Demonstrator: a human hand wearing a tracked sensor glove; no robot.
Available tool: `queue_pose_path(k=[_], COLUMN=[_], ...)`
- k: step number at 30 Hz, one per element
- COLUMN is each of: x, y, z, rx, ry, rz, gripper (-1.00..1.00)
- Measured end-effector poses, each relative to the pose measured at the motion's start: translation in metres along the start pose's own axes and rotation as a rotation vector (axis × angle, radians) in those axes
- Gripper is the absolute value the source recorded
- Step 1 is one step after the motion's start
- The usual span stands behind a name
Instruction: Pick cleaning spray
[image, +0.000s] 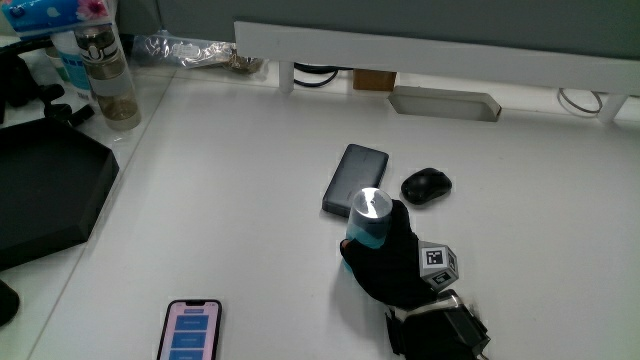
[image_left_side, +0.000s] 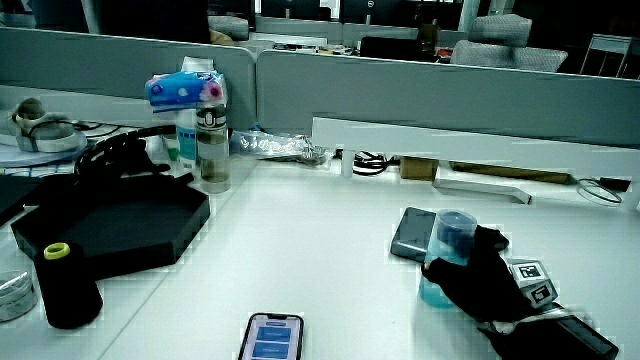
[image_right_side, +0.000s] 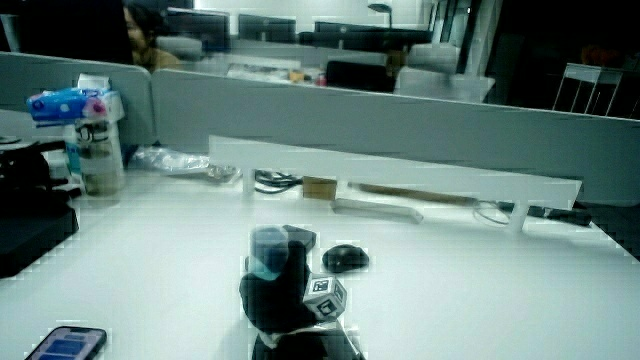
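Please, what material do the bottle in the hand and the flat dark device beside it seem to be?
Cleaning spray: seemingly translucent blue plastic, since light passes through its body; the cap looks shiny silver. Dark device: probably matte grey plastic or metal, showing no glare. The hand grips the bottle.

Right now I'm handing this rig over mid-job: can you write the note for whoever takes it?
Hand: the black-gloved hand is closed around the small translucent blue spray bottle with a silver cap.
Position: the bottle stands upright, beside the dark grey slab-shaped power bank and nearer to the person than the black computer mouse. In a side view its base looks at table level; whether it has lifted cannot be told.
Done: reach and grasp.
Left: lift the bottle clear.
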Motion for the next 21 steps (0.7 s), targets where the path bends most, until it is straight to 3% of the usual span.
queue_pose_path(k=[8, 9, 10, 11, 12, 21], x=[0.002, 0.004, 0.001, 0.003, -0.001, -0.023], y=[-0.003, -0.002, -0.003, -0.001, -0.002, 0.004], z=[0.0, -0.001, 0.002, 0.0, 0.002, 0.013], rx=[-0.001, -0.084, -0.004, -0.087, -0.005, -0.015], ry=[0.028, 0.112, 0.041, 0.107, 0.037, 0.043], rz=[0.009, -0.018, 0.018, -0.018, 0.029, 0.077], gripper=[1.0, 1.0, 1.0, 1.0, 1.0, 1.0])
